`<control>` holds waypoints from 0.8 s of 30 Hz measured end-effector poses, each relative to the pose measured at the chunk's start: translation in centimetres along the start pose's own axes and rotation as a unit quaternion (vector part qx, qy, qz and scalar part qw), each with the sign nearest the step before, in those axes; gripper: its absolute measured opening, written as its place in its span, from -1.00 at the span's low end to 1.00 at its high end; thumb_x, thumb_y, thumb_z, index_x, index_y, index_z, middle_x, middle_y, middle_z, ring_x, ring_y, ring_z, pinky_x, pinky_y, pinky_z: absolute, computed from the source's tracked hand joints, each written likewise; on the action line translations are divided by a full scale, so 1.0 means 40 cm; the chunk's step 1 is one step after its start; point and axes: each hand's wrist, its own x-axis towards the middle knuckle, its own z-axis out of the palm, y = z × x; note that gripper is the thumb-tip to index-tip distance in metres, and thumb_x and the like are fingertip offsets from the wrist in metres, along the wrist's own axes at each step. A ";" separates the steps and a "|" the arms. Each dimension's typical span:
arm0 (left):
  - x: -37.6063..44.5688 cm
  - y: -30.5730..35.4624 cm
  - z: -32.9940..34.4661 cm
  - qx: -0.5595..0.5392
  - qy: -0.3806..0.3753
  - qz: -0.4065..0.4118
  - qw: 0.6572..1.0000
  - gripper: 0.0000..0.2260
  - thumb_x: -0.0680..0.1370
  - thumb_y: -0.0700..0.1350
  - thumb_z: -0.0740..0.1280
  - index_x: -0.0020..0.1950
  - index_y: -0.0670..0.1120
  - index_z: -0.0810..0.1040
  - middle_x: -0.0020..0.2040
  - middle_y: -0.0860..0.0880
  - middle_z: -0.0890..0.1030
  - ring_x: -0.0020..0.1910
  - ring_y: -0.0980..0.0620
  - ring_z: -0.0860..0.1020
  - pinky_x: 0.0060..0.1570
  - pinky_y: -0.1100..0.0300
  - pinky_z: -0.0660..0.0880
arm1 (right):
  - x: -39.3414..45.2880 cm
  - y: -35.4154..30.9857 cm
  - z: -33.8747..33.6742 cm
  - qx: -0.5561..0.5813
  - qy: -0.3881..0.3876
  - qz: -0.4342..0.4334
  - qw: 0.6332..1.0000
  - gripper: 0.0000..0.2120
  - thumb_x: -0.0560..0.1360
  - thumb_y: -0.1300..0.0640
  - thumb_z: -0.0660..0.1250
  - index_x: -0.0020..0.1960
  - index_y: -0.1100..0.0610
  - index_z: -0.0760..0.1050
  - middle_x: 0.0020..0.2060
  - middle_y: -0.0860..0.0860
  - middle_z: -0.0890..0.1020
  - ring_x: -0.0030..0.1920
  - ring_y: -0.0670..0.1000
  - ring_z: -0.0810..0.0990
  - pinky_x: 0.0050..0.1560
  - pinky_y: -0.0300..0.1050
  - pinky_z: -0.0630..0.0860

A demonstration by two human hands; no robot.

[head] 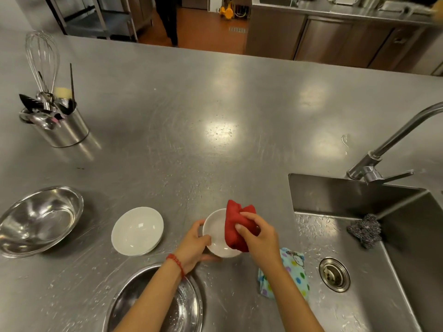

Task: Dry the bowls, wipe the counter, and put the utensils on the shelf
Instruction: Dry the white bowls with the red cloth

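Mid bowl-drying: left hand [194, 240] clamped on small white bowl [217, 233] near desk's [167, 104] edge, right hand [257, 236] gripping red cloth [233, 224] inside. Next probably: set down, grab wet steel bowl [177, 305].

Red cloth [236, 226], white bowls [137, 231], polka-dotted pale-blue towel [296, 267], grey steel counter [191, 104].

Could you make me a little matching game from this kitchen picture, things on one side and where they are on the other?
Things:
1. red cloth
2. steel wool scrubber
3. whisk
4. polka-dot cloth

Places:
A. standing in the metal utensil holder
B. on the counter, beside the sink
C. in the right hand, against the small white bowl
D. inside the sink

Pairs: 1-C, 2-D, 3-A, 4-B
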 end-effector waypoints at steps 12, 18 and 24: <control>-0.017 -0.009 0.090 0.045 0.002 0.088 0.995 -0.77 0.58 -0.06 0.13 0.17 0.17 0.45 0.19 -0.07 0.53 0.14 -0.10 0.51 -0.01 -0.18 0.56 | 0.005 -0.031 0.035 -0.398 -0.075 0.007 0.914 -0.67 0.55 0.02 0.19 0.29 0.05 0.33 0.18 0.08 0.47 0.13 0.09 0.50 0.10 -0.06 0.48; -0.037 -0.025 0.126 0.037 0.054 0.132 0.989 -0.80 0.59 0.01 0.11 0.06 0.12 0.52 0.04 0.03 0.61 -0.04 0.16 0.61 0.00 0.12 0.56 | 0.020 -0.055 -0.016 -0.225 -0.204 -0.022 0.952 -0.77 0.45 0.19 0.33 0.09 0.05 0.57 0.05 0.04 0.63 0.09 0.03 0.54 0.11 -0.22 0.42; -0.040 -0.019 0.135 0.100 0.071 0.203 0.972 -0.74 0.60 -0.15 0.11 0.26 0.04 0.38 0.14 0.06 0.50 0.07 0.21 0.47 -0.13 0.54 0.45 | -0.028 -0.058 0.023 -0.428 -0.053 -0.061 0.900 -0.57 0.51 0.10 0.28 0.34 0.13 0.28 0.26 0.11 0.42 0.23 0.07 0.42 0.18 -0.12 0.44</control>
